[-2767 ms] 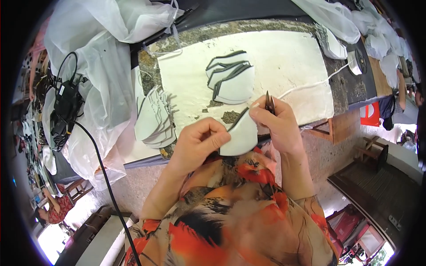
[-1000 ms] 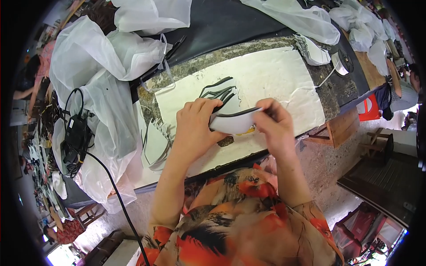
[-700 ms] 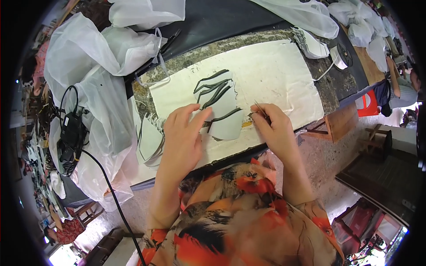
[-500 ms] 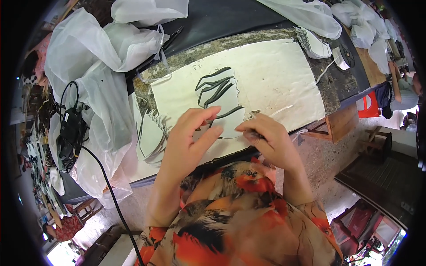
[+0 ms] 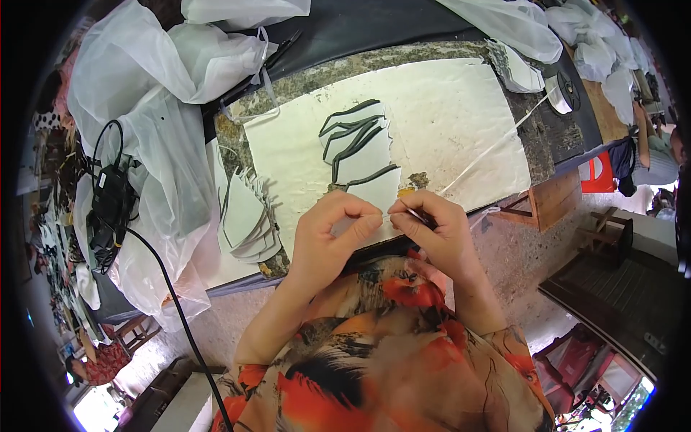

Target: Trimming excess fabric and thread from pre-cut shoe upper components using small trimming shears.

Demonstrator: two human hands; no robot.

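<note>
on the counter [image 5: 533,144] lies a sheet [image 5: 446,122]; cut pieces [image 5: 360,144] rest on it, a stack of pieces [image 5: 248,219] left of it, plastic bags [image 5: 151,108] farther left.

a single head-worn fisheye view looks steeply down from close above the person's own left hand [image 5: 327,234] and right hand [image 5: 435,230], facing the pale sheet-covered stone worktable [image 5: 461,122], edges bending toward the rim.

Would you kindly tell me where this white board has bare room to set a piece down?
Bare: the white board right of the laid-out pieces, up to the tape strip. Crowded: the stack at its left edge and the near edge by both hands.
</note>
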